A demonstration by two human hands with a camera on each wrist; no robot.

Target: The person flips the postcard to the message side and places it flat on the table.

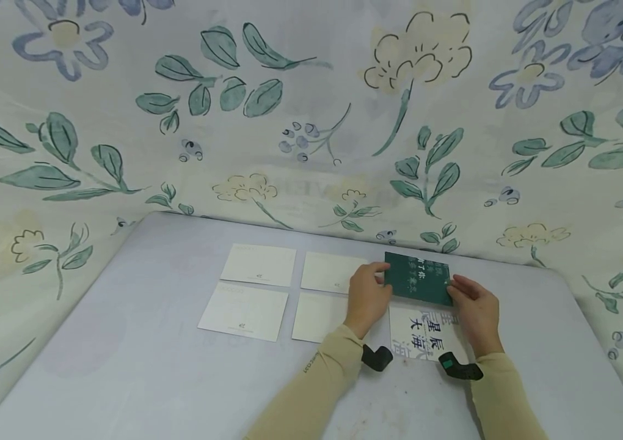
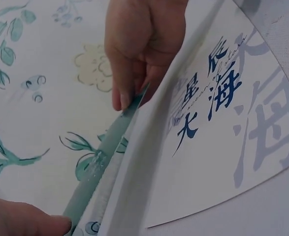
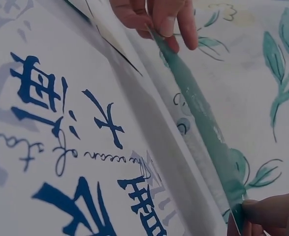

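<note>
A dark green postcard (image 1: 418, 280) with white writing is held raised over the back right of the table. My left hand (image 1: 368, 296) pinches its left edge, while the right hand (image 1: 477, 310) grips the opposite edge between thumb and fingers. Below it lies a white postcard (image 1: 407, 339) printed with large dark blue characters and paler ones, partly covered by the right hand. Both wrist views show the green postcard (image 2: 105, 157) nearly edge-on, stretched between the two hands.
Left of the hands, pale blank-faced cards (image 1: 259, 264) lie in two rows, one partly behind the left forearm. The white table (image 1: 124, 342) meets a floral-patterned cloth (image 1: 311, 122) at its back edge. A black wrist-camera mount (image 1: 377, 358) sits on each wrist.
</note>
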